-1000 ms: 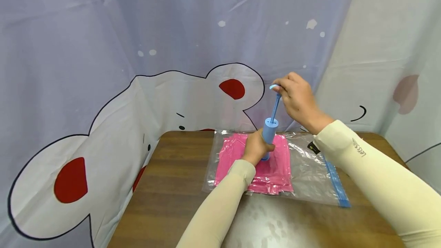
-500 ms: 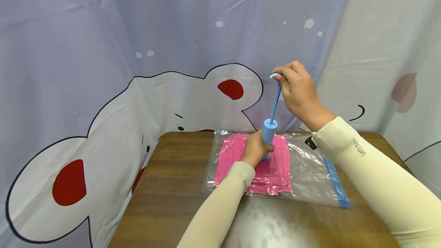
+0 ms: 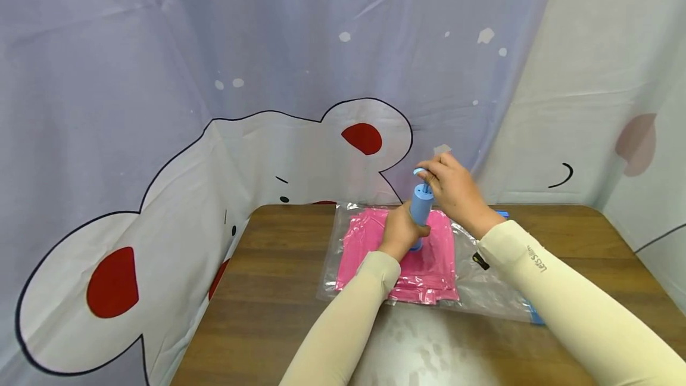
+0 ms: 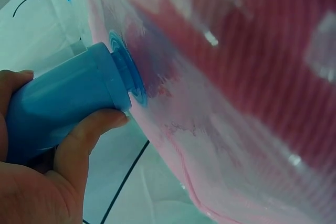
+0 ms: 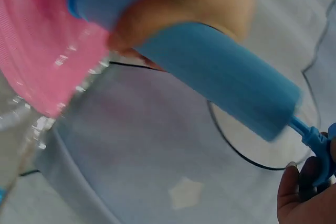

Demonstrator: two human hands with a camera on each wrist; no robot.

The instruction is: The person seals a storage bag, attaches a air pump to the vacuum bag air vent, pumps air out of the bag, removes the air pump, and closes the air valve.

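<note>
A blue hand pump stands nearly upright on a clear plastic vacuum bag that holds folded pink cloth. My left hand grips the pump's barrel low down, thumb and fingers wrapped round it. In the left wrist view, the pump's foot sits at the round blue valve of the bag. With curled fingers, my right hand holds the pump's handle just above the barrel's top. Only a short length of rod shows between handle and barrel.
The bag lies on a brown wooden table, near its back edge. Its blue zip edge is at the right, partly under my right sleeve. A printed curtain hangs behind the table.
My right hand first pulled the handle up, lengthening the exposed rod, then pushed it down close to the barrel. My left hand has kept its grip in place.
</note>
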